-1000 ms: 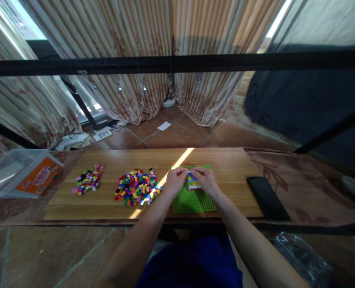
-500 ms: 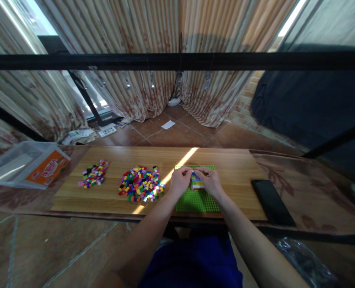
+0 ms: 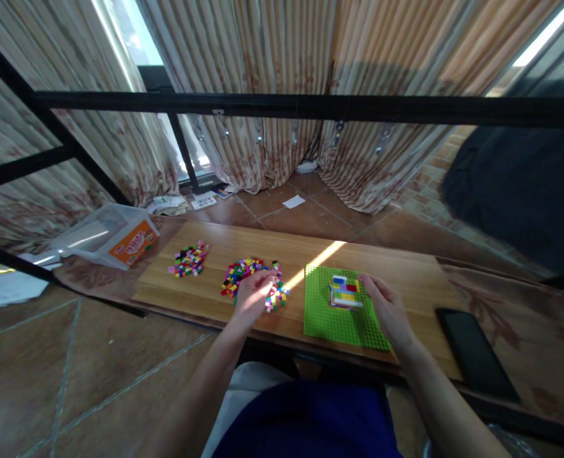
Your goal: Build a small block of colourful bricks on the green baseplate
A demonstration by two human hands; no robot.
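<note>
My left hand point(image 3: 255, 294) is over the larger pile of small coloured bricks point(image 3: 240, 270), hiding part of it. Its fingers are loosely bent and a little apart, with nothing visible in them. A small block of stacked bricks point(image 3: 344, 294), with white, blue, red and yellow on top, sits on the green baseplate point(image 3: 332, 327). Just right of this block is my right hand point(image 3: 389, 308), its fingers stretched toward the block's upper right corner and holding nothing that I can see.
A smaller brick pile point(image 3: 189, 259) lies left on the wooden board point(image 3: 162, 289). Beyond it stands a clear plastic box point(image 3: 114, 238) with an orange label. A black phone-like slab point(image 3: 477, 353) lies at the right. A dark metal rail point(image 3: 282, 105) crosses in front of the curtains.
My left hand has left the brick block and moved left to the large pile. My right hand has drawn off to the block's right side, uncovering it. The view has swung left.
</note>
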